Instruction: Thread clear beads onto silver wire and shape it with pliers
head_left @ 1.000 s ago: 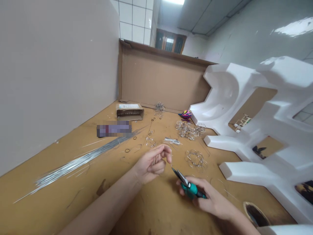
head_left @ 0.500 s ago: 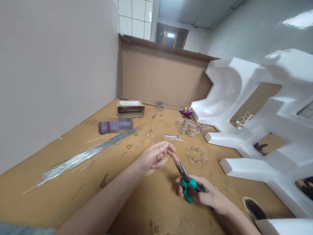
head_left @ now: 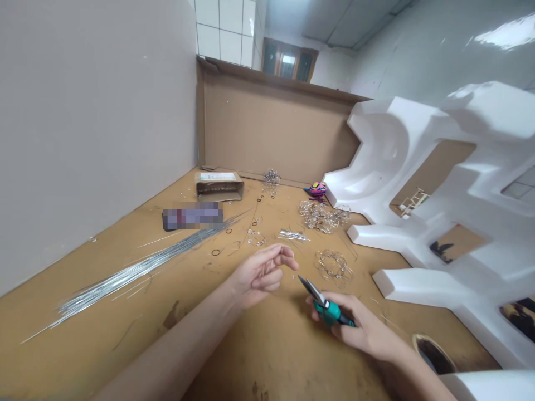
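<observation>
Gripping a pair of needle-nose pliers (head_left: 328,312) with teal handles, the right hand (head_left: 359,323) wraps closed around the grips, the jaws narrow and pointing at 10 o'clock. Their tips sit just beside the left hand (head_left: 263,275), not touching it. That hand is half-curled, fingers loosely bent; whether it pinches a fine wire is too small to tell.

Both hands hover over a tan work table (head_left: 271,351). At 12 o'clock lies a ring-linked wire cluster (head_left: 333,266), just beyond the pliers, with a larger heap of wire rings (head_left: 321,216) behind it and a small bunch of short wires (head_left: 292,235) nearby. At 9 to 10 o'clock stretches a long bundle of straight silver wires (head_left: 142,273), with small dark rings (head_left: 215,252) scattered near its tip. Farther out at 11 o'clock sit a cardboard box (head_left: 219,186) and a blurred packet (head_left: 192,216). White foam packaging (head_left: 418,223) walls off the table from 1 to 3 o'clock, a colourful pink-and-blue object (head_left: 317,190) beside it.
</observation>
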The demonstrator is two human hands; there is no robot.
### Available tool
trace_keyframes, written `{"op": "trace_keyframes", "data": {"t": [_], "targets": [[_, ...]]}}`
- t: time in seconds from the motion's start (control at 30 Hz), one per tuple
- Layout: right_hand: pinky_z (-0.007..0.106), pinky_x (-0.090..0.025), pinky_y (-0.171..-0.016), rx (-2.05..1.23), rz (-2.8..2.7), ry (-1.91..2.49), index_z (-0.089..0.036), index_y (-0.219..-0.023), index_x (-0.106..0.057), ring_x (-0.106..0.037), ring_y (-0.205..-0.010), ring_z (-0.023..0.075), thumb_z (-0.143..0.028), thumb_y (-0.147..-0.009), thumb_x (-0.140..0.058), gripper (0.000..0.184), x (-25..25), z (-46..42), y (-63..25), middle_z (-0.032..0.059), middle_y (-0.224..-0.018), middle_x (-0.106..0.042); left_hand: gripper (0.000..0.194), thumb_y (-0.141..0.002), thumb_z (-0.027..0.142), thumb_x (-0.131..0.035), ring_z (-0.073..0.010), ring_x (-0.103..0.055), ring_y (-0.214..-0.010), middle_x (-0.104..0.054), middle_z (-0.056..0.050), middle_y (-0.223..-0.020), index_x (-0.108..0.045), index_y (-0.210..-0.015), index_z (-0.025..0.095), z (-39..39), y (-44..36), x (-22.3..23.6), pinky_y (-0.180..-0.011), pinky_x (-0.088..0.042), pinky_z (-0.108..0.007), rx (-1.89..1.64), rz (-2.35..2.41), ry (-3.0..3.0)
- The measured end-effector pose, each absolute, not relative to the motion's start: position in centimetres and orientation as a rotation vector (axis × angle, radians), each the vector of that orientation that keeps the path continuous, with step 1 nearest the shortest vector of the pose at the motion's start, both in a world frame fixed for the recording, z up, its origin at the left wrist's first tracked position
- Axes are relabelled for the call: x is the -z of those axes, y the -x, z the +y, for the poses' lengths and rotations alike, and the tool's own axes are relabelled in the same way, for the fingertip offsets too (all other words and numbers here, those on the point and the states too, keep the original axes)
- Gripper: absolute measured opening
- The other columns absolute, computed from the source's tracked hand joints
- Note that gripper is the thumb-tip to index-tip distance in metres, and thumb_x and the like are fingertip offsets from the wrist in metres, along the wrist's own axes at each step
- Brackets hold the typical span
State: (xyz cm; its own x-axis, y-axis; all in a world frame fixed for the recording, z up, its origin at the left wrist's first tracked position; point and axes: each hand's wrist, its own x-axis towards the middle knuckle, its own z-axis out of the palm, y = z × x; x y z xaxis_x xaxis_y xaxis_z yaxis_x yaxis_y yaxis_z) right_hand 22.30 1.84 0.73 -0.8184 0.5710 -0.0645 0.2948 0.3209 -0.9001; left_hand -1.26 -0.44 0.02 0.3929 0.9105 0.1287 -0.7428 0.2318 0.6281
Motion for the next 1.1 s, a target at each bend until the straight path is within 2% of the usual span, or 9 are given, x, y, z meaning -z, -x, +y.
{"op": "trace_keyframes", "data": {"t": [0.33,0.63,0.93,1.03,1.1], "targets": [[0.029,-0.044,-0.075,-1.377,-2.372,0.774,-0.017,-0.103,-0.059,-0.057,-0.081,0.0186,-0.004,-0.059,-0.045,0.049,-0.9,2.1,-20.9,0.0028,-0.086,-0.062,0.025,-0.088,0.02,-0.038,0.0033,-0.011,-0.026,-0.064,-0.003,-0.074,-0.06,-0.086,0.009,-0.3,1.1,0.4,-0.029,-0.013,-0.012,-1.07,0.201,-0.49],[0.026,-0.042,-0.068,-1.447,-2.315,0.834,-0.017,-0.097,-0.061,-0.053,-0.072,0.0151,-0.004,-0.056,-0.045,0.046,-0.3,2.3,-20.7,0.0004,-0.076,-0.059,0.026,-0.089,0.02,-0.036,0.0028,-0.01,-0.026,-0.065,-0.003,-0.071,-0.059,-0.085,0.009,-0.3,1.1,0.5,-0.028,-0.015,-0.013,-1.039,0.179,-0.449],[0.022,-0.038,-0.06,-1.463,-2.337,0.869,-0.016,-0.085,-0.06,-0.048,-0.064,0.0123,-0.004,-0.056,-0.044,0.035,-0.5,1.9,-20.9,-0.0018,-0.069,-0.054,0.026,-0.089,0.019,-0.036,0.0032,-0.012,-0.026,-0.065,-0.004,-0.074,-0.059,-0.09,0.006,-0.2,0.8,1.0,-0.028,-0.016,-0.011,-0.977,0.142,-0.444],[0.022,-0.038,-0.061,-1.488,-2.341,0.879,-0.016,-0.083,-0.06,-0.048,-0.066,0.0128,-0.005,-0.058,-0.045,0.031,-0.8,1.7,-21.0,-0.0013,-0.07,-0.054,0.027,-0.089,0.018,-0.035,0.003,-0.012,-0.026,-0.065,-0.004,-0.074,-0.06,-0.089,0.007,-0.2,0.9,1.1,-0.028,-0.015,-0.011,-0.976,0.143,-0.457],[0.024,-0.039,-0.064,-1.514,-2.332,0.876,-0.016,-0.088,-0.06,-0.05,-0.069,0.0142,-0.007,-0.059,-0.045,0.034,-0.8,1.6,-21.1,-0.0003,-0.073,-0.056,0.028,-0.089,0.019,-0.034,0.0031,-0.012,-0.026,-0.065,-0.004,-0.074,-0.06,-0.088,0.007,-0.3,0.9,1.1,-0.028,-0.016,-0.011,-0.984,0.148,-0.465]]}}
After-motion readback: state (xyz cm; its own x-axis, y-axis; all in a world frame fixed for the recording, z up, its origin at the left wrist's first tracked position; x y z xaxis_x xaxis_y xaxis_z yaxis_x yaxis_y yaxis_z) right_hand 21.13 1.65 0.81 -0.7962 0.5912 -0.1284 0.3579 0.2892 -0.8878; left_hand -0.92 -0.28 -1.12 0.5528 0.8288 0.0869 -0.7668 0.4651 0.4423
